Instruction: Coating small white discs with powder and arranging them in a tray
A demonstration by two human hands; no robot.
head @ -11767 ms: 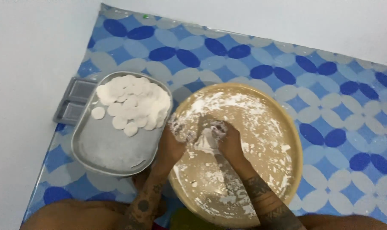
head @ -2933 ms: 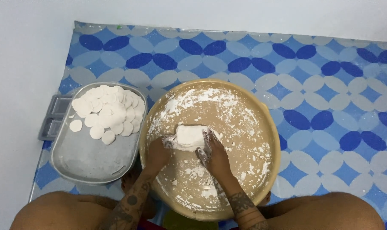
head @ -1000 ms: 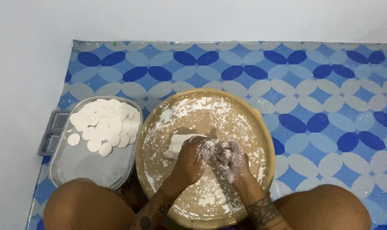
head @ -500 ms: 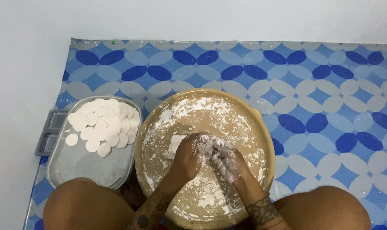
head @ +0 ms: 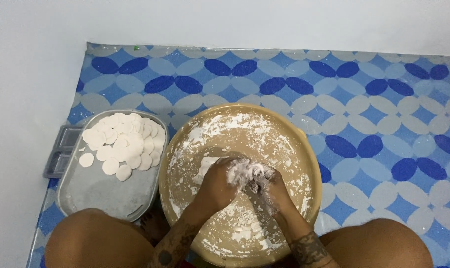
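Observation:
A round tan board (head: 289, 144) dusted with white flour lies between my knees. Both hands meet at its middle over a lump of white dough (head: 240, 171). My left hand (head: 217, 186) curls over the dough from the left. My right hand (head: 274, 191), caked in flour, presses against it from the right. A flat white piece of dough (head: 205, 166) shows just left of my left hand. Most of the lump is hidden under my fingers.
A grey metal tray (head: 101, 191) at the left holds several round white dough discs (head: 123, 144). A small grey object (head: 59, 156) sticks out beyond its left edge. A blue patterned mat (head: 373, 129) covers the floor. My knees (head: 93, 240) frame the board.
Over the last seconds the flat dough sheet has been gathered into a lump under both hands. The hands have drawn closer together at the board's middle.

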